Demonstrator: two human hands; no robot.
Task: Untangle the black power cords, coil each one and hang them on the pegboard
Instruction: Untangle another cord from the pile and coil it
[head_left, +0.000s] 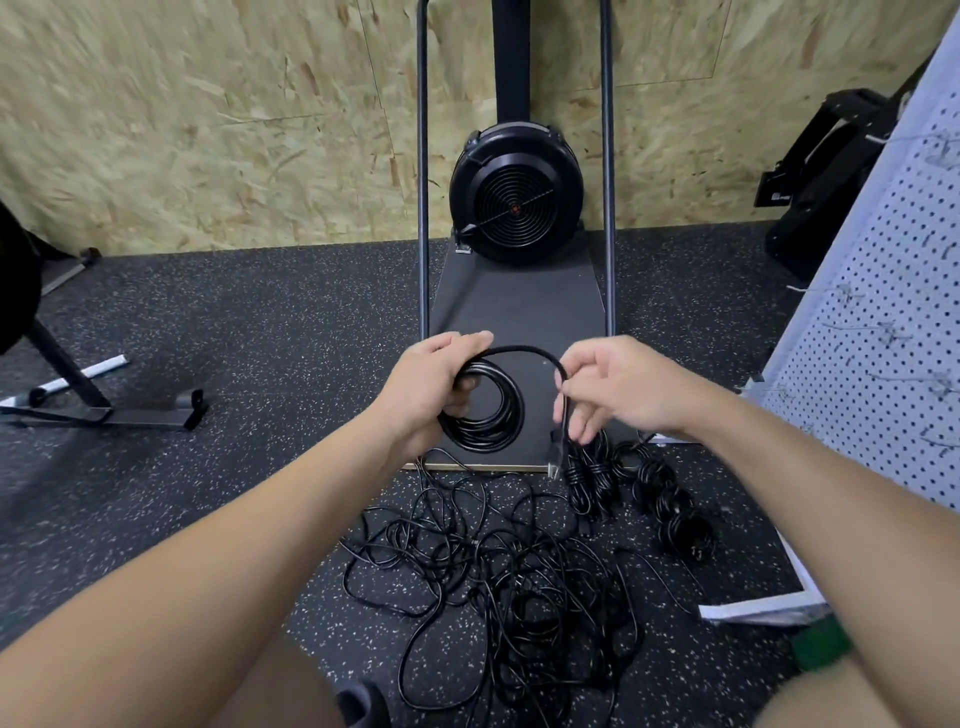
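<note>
My left hand (434, 382) grips a round coil of black power cord (493, 415), held up in front of me. From the coil's top the cord arcs right to my right hand (610, 387), which pinches the free end; its plug (556, 449) hangs below the fingers. On the speckled floor under my hands lies a tangled heap of black cords (498, 571). Right of it sit several wrapped cord bundles (670, 504). A white pegboard (883, 332) with wire hooks leans at the right edge.
A black fan machine (514, 195) on a dark platform (519, 306) with two upright metal posts stands straight ahead against an OSB wall. Black equipment legs (104, 410) lie on the floor at left. A black frame (826, 171) rests at the back right.
</note>
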